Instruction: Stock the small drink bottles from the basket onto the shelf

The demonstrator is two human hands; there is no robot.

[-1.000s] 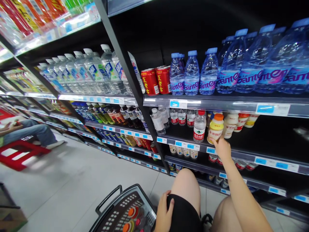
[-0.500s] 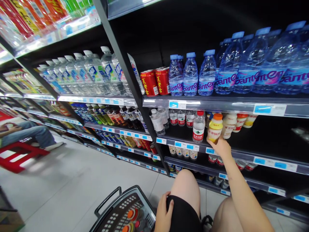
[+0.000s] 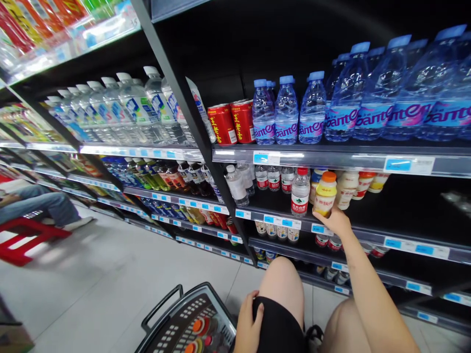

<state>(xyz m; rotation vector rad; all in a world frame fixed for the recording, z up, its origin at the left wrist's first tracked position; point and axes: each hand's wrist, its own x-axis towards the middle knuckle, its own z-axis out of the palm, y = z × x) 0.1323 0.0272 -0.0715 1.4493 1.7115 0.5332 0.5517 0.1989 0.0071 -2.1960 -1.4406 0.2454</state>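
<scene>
My right hand is closed around the lower part of a yellow drink bottle with an orange cap, at the front of the middle shelf. A red-capped water bottle stands just left of it. To its right is a cream-coloured bottle, with orange-topped bottles farther along. The fingers behind the yellow bottle are partly hidden. My left hand lies on my thigh over black shorts, fingers spread and holding nothing.
A dark shopping basket with several orange-capped bottles stands on the floor at lower left. Blue-capped water bottles and red cans line the shelf above. A person in jeans sits by a red stool at far left.
The view has shifted slightly, moving the shelves a little left in the picture. My right hand keeps its hold on the yellow bottle at the shelf front; my left hand stays on my thigh.
</scene>
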